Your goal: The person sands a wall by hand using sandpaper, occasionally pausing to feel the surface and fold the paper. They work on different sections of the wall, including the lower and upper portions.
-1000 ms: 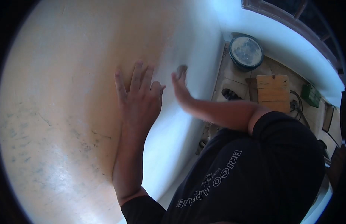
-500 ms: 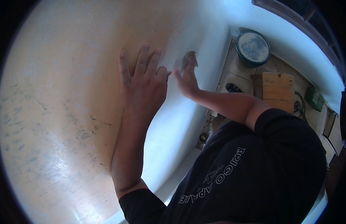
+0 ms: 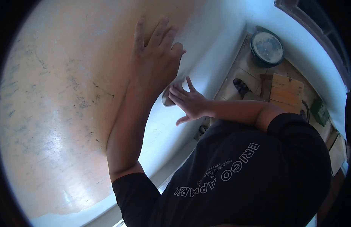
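My left hand point(image 3: 154, 60) lies against the wall point(image 3: 69, 125), its fingers spread over a tan, scuffed part. Lower and to the right, my right hand point(image 3: 190, 101) presses a small brownish piece of sandpaper point(image 3: 167, 97) to the white, smoother part of the surface. Its fingers lie over the sandpaper, while the thumb and one outer finger stick out to the sides. Part of the sandpaper is hidden beneath the fingers. Dark scratches and smudges mark the tan area left of my left forearm.
On the tiled floor at the right stand a dark bucket point(image 3: 267, 49) with a whitish top, a wooden stool point(image 3: 286, 92) and a green box point(image 3: 320, 112). A foot in a dark sandal point(image 3: 241, 87) shows near the wall's base. Another white wall point(image 3: 315, 49) curves behind the bucket.
My right hand has swept the sandpaper down and left along the wall, toward my body. My left hand stays flat on the wall, appearing higher as the view has shifted.
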`<action>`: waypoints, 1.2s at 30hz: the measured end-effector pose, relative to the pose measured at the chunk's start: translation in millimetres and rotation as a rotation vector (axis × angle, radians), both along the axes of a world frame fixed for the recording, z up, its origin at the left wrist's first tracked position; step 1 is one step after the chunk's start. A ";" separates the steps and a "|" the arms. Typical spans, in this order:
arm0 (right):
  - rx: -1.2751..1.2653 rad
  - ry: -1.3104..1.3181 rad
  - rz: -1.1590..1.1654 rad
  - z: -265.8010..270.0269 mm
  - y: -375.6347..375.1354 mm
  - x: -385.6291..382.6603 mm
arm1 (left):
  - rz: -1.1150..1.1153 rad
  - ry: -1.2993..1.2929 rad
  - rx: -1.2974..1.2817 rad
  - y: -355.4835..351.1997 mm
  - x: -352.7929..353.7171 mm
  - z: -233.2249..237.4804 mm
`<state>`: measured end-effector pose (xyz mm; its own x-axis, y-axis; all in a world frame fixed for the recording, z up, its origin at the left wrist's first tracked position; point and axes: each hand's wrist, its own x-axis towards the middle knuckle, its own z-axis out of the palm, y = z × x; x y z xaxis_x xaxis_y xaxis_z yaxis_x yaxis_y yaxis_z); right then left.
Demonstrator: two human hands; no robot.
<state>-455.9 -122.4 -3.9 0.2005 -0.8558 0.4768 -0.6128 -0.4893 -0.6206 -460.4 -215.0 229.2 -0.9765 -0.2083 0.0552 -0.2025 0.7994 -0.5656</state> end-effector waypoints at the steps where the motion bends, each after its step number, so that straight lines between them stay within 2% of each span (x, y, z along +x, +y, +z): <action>1: 0.048 0.096 0.068 2.0 0.5 0.2 | -0.002 -0.004 -0.008 -0.3 1.2 -0.1; 3: -0.034 0.057 -0.231 4.0 -24.1 -14.9 | -0.017 0.021 0.003 -3.7 5.5 -5.0; 4: -0.124 -0.155 -0.434 13.3 -40.9 -24.7 | -0.014 0.005 0.017 -4.9 7.8 -6.8; 5: -0.056 -0.186 -0.608 32.7 -55.7 -40.2 | -0.025 -0.009 -0.028 -8.9 3.3 -6.8; 7: -0.226 -0.302 -0.462 32.5 -47.8 -22.5 | -0.027 -0.004 -0.077 -4.5 2.7 -6.1; 9: 0.094 0.222 0.053 37.4 -8.4 -3.8 | -0.052 0.029 -0.073 5.9 0.2 0.8; 10: -0.100 0.143 0.073 7.2 2.5 14.2 | -0.053 0.029 -0.082 5.2 1.3 0.5; 11: -0.079 0.104 0.102 3.4 7.4 17.2 | -0.074 0.084 -0.024 1.3 3.1 -2.8; 13: -0.249 0.114 0.007 12.8 1.8 9.5 | -0.108 0.142 0.017 -7.7 3.2 0.5; 14: -0.099 0.117 -0.067 14.2 -4.6 5.6 | -0.129 0.160 0.029 -11.4 1.8 -1.8; 15: 0.067 0.116 -0.127 38.0 -7.1 -3.3 | -0.138 0.175 0.058 -7.4 3.6 -4.0; 16: 0.001 0.012 -0.232 51.0 -12.3 -3.4 | -0.125 0.168 0.080 -1.2 4.9 -1.0; 17: 0.089 0.040 -0.165 72.6 -8.8 -2.4 | -0.059 0.028 -0.012 3.3 2.7 7.6; 18: 0.053 0.101 -0.039 70.2 -2.4 3.6 | 0.003 -0.112 -0.109 6.5 1.4 13.2; 19: 0.015 0.155 0.082 60.9 1.4 13.8 | 0.007 -0.109 -0.109 7.9 1.1 11.4; 20: -0.206 0.125 0.099 21.9 4.5 29.5 | -0.059 0.045 -0.022 7.3 -1.2 7.2; 21: -0.202 0.141 0.132 -0.6 7.0 32.1 | -0.130 0.196 0.063 6.8 -2.2 4.8; 23: -0.239 0.195 0.078 -16.3 7.0 21.8 | -0.134 0.192 0.071 2.9 2.1 3.9; 25: 0.063 0.117 -0.026 1.5 10.0 3.8 | -0.128 0.184 0.092 -1.8 0.9 6.6; 26: 0.134 0.099 -0.115 13.0 7.5 0.9 | -0.131 0.177 0.069 -0.7 -0.1 6.5; 27: 0.068 -0.032 -0.218 15.0 6.5 7.8 | -0.132 0.170 0.055 1.6 0.6 4.3; 29: 0.110 -0.111 -0.141 27.0 7.2 29.4 | -0.132 0.169 0.063 1.9 3.0 1.5; 30: 0.037 -0.079 0.005 34.8 7.4 29.6 | -0.134 0.173 0.047 0.4 1.9 2.2; 31: -0.114 -0.112 0.024 33.4 5.3 31.1 | -0.140 0.179 0.041 -0.6 0.9 2.8; 33: -0.013 -0.034 0.000 14.1 -7.7 13.4 | -0.131 0.168 0.053 -0.6 5.1 4.1; 34: 0.125 -0.115 -0.189 10.6 -12.1 1.6 | -0.131 0.165 0.050 -0.8 5.5 4.6; 35: 0.193 -0.299 -0.474 -4.0 -25.9 -3.0 | -0.120 0.162 0.061 0.0 5.4 4.7; 36: 0.263 -0.437 -0.571 -8.4 -40.1 -8.1 | -0.105 0.167 0.073 0.3 4.8 4.8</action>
<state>-464.0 -162.5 -12.3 -0.4672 -0.8662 0.1771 -0.3981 0.0272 -0.9170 -455.6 -214.6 233.9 -0.9715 -0.1157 0.2070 -0.2026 0.8584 -0.4712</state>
